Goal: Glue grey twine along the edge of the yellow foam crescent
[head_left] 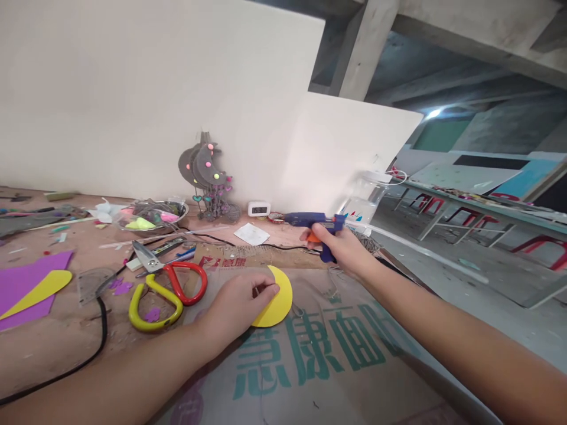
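Note:
My left hand (243,302) pinches the inner edge of a yellow crescent moon cutout (282,301) that lies over the printed plastic sheet (305,389). To the right and farther back, my right hand (333,243) is wrapped round the handle of a blue hot glue gun (312,221) with an orange trigger. Its nozzle points left, raised above the table and apart from the moon. Scissors (166,289) with one red and one yellow handle lie left of my left hand, blades pointing away.
Purple foam (38,283) with a yellow piece lies far left, near a clear protractor (94,284). Behind stand a bowl of pompoms (153,217), grey moon ornaments (204,168), a small digital clock (259,208) and a clear plastic jug (365,198). A black cord (104,330) crosses the left side.

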Demonstrator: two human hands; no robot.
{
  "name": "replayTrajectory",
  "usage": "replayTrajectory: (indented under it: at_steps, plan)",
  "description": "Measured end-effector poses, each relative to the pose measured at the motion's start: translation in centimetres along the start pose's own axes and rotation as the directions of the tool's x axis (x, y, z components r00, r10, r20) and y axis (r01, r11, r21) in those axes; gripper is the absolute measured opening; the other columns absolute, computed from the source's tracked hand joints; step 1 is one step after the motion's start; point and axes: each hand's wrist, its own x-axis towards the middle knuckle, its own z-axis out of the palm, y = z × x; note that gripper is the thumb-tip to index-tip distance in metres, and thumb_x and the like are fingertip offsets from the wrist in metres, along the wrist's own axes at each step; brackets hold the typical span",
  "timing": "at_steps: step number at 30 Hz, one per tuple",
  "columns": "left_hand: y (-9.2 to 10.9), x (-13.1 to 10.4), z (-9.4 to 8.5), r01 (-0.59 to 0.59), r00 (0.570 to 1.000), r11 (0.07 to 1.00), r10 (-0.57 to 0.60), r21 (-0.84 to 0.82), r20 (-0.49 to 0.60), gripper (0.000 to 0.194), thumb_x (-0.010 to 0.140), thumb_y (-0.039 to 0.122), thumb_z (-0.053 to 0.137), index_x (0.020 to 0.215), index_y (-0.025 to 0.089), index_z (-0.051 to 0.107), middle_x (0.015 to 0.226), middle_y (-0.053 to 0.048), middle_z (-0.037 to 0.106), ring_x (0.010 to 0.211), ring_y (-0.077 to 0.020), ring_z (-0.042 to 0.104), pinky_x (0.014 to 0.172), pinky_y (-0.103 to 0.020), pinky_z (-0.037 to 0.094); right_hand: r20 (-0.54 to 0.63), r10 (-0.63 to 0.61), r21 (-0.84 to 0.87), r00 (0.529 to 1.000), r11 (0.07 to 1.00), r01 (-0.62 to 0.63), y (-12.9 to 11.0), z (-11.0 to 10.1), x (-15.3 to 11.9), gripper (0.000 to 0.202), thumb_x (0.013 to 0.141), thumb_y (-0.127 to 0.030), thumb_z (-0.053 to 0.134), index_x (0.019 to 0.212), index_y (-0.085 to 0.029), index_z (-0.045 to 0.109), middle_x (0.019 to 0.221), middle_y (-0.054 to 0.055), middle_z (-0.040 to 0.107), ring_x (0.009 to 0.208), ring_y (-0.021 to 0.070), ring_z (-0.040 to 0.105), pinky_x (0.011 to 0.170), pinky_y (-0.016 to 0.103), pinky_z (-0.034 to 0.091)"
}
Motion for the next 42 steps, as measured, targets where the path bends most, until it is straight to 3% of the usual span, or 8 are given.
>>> replayTrajectory:
  at_steps: [4, 8, 20, 30, 34, 37, 39, 42]
  plan:
    - [-0.2, -0.1, 0.1, 0.023, 1.000, 1.000, -0.024, 0.013, 0.014, 0.029, 0.081, 0.037, 0.043, 0.078, 0.019, 0.065, 0.076, 0.000, 0.065, 0.070, -0.0155, 0.056, 0.061, -0.024, 0.040, -0.098, 0.072, -0.385, 0.993, 0.917, -0.105, 1.1, 1.0, 5.1, 0.045, 0.076, -0.055, 0.051, 0.083, -0.012, 0.063, 0.077, 0.007, 0.066, 0.067, 0.0164, 0.059, 0.059, 0.023, 0.045]
    - [-0.4, 0.0, 0.1, 0.009, 1.000, 1.000, -0.009, 0.012, 0.011, 0.028, 0.081, 0.036, 0.043, 0.077, 0.019, 0.065, 0.075, 0.000, 0.065, 0.069, -0.0153, 0.056, 0.060, -0.023, 0.040, -0.058, 0.096, -0.421, 0.994, 0.900, -0.112, 3.2, 3.2, 8.4, 0.039, 0.075, -0.046, 0.056, 0.086, -0.010, 0.064, 0.079, 0.008, 0.067, 0.067, 0.0155, 0.058, 0.058, 0.022, 0.043]
    - [-0.6, 0.2, 0.2, -0.015, 1.000, 1.000, 0.015, 0.012, -0.001, 0.029, 0.081, 0.036, 0.042, 0.076, 0.020, 0.065, 0.071, 0.001, 0.063, 0.066, -0.0145, 0.054, 0.057, -0.022, 0.039, 0.106, 0.125, -0.517, 0.986, 0.854, -0.053, 5.7, 4.6, 9.8, 0.044, 0.074, -0.050, 0.057, 0.095, -0.011, 0.064, 0.078, 0.008, 0.069, 0.061, 0.0148, 0.059, 0.053, 0.021, 0.043]
    - [-0.4, 0.2, 0.0, -0.004, 1.000, 1.000, 0.004, 0.028, -0.006, 0.028, 0.080, 0.036, 0.043, 0.073, 0.018, 0.063, 0.071, 0.001, 0.062, 0.067, -0.0145, 0.054, 0.060, -0.023, 0.038, 0.059, 0.044, -0.671, 0.997, 0.741, 0.007, 5.1, 1.5, 5.2, 0.051, 0.078, -0.045, 0.055, 0.115, -0.011, 0.055, 0.110, 0.017, 0.062, 0.100, 0.0279, 0.057, 0.082, 0.031, 0.042]
    - [-0.4, 0.2, 0.0, 0.000, 1.000, 1.000, 0.000, 0.020, -0.026, 0.027, 0.081, 0.034, 0.042, 0.073, 0.017, 0.060, 0.071, 0.001, 0.059, 0.066, -0.0140, 0.052, 0.059, -0.023, 0.037, 0.111, -0.032, -0.672, 0.993, 0.734, 0.099, 3.0, 0.6, 1.3, 0.034, 0.083, -0.036, 0.051, 0.110, -0.017, 0.059, 0.114, 0.011, 0.060, 0.105, 0.0230, 0.054, 0.088, 0.030, 0.038]
    - [-0.3, 0.3, -0.1, 0.029, 0.999, 0.999, -0.028, 0.020, -0.040, 0.026, 0.081, 0.034, 0.042, 0.074, 0.017, 0.059, 0.069, 0.001, 0.057, 0.064, -0.0132, 0.050, 0.056, -0.022, 0.035, 0.355, -0.085, -0.554, 0.931, 0.783, 0.282, 0.8, -0.3, -1.2, 0.022, 0.086, -0.025, 0.045, 0.092, -0.017, 0.064, 0.092, 0.006, 0.066, 0.085, 0.0164, 0.059, 0.076, 0.026, 0.042]
    - [-0.3, 0.3, 0.0, 0.044, 0.998, 0.999, -0.043, 0.021, -0.051, 0.025, 0.081, 0.035, 0.042, 0.072, 0.017, 0.058, 0.067, 0.002, 0.055, 0.062, -0.0128, 0.049, 0.055, -0.022, 0.034, 0.569, -0.086, -0.428, 0.818, 0.819, 0.384, -0.5, -1.0, -2.5, 0.021, 0.085, -0.021, 0.044, 0.088, -0.018, 0.065, 0.089, 0.004, 0.065, 0.082, 0.0143, 0.058, 0.071, 0.024, 0.042]
    - [-0.4, 0.4, 0.1, 0.049, 0.997, 0.999, -0.048, 0.017, -0.055, 0.025, 0.081, 0.036, 0.042, 0.070, 0.018, 0.055, 0.065, 0.003, 0.053, 0.061, -0.0123, 0.048, 0.054, -0.021, 0.034, 0.641, -0.040, -0.380, 0.767, 0.851, 0.362, -1.7, -1.7, -3.7, 0.017, 0.084, -0.021, 0.048, 0.091, -0.018, 0.064, 0.088, 0.003, 0.064, 0.079, 0.0132, 0.057, 0.066, 0.022, 0.041]
